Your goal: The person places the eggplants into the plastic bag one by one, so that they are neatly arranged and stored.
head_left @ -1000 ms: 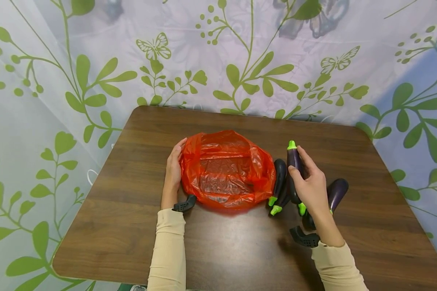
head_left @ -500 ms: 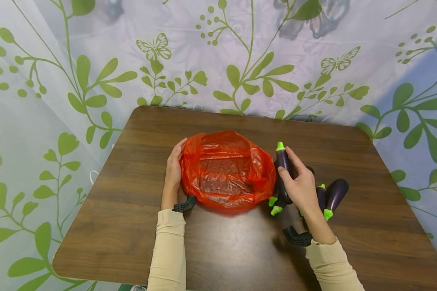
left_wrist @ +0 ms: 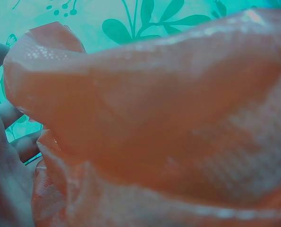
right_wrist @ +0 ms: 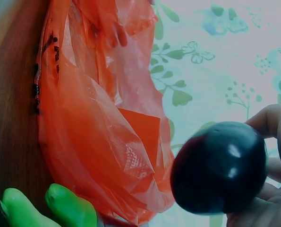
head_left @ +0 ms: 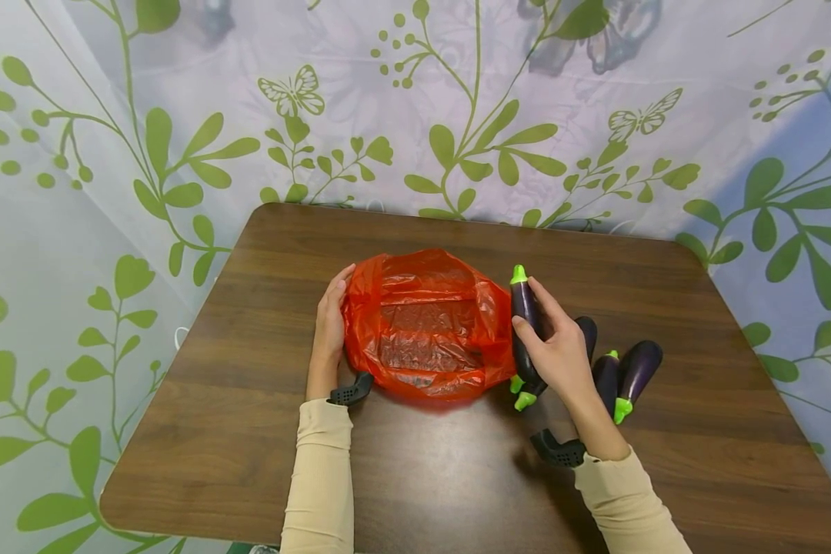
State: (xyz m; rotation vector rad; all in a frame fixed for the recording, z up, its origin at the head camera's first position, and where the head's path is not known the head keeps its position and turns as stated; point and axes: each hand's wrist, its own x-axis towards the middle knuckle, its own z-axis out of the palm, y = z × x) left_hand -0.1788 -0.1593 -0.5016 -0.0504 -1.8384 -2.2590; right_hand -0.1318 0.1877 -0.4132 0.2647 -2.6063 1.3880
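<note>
My right hand (head_left: 559,350) grips a dark purple eggplant (head_left: 522,327) with a green stem, held upright at the right edge of a red plastic bag (head_left: 429,327). The right wrist view shows this eggplant (right_wrist: 220,168) rounded end on, fingers and thumb around it, beside the bag (right_wrist: 97,137). The bag's mouth gapes upward, and no eggplant shows through it. Against the bag's left side rests my left hand (head_left: 330,319), its fingers fairly extended. In the left wrist view the bag (left_wrist: 145,123) covers part of that hand (left_wrist: 10,175).
Beneath the held eggplant, partly hidden, lie eggplants with green stems (head_left: 525,401). Others lie to the right of my right hand, including an outer eggplant (head_left: 639,373). All rest on a brown wooden table (head_left: 422,477) before a leaf-patterned curtain (head_left: 360,92).
My right hand has moved left with the eggplant, from above the loose eggplants to the bag's right edge. My left hand and the bag have stayed in place.
</note>
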